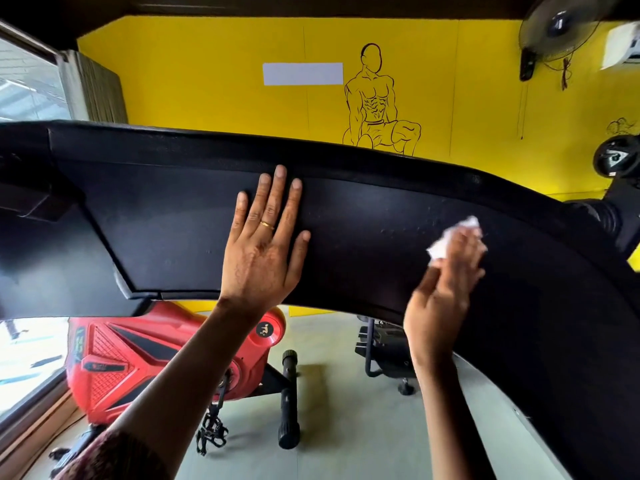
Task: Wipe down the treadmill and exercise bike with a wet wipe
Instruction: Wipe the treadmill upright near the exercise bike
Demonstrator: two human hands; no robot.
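Observation:
The black treadmill console (173,216) spans the view as a wide curved panel. My left hand (265,244) lies flat on its middle, fingers straight and spread, a ring on one finger. My right hand (446,278) holds a crumpled white wet wipe (450,239) against the console's right part; the hand is blurred. Faint wet specks show on the panel left of the wipe. Below the console stands the red exercise bike (138,358), with a black pedal (211,431) and a black base bar (289,400).
A yellow wall (207,81) with a drawn figure stands behind the console. A window (27,84) is at the left. A wall fan (557,29) hangs at the top right. Black equipment (384,344) stands on the grey floor (332,445) beyond the bike.

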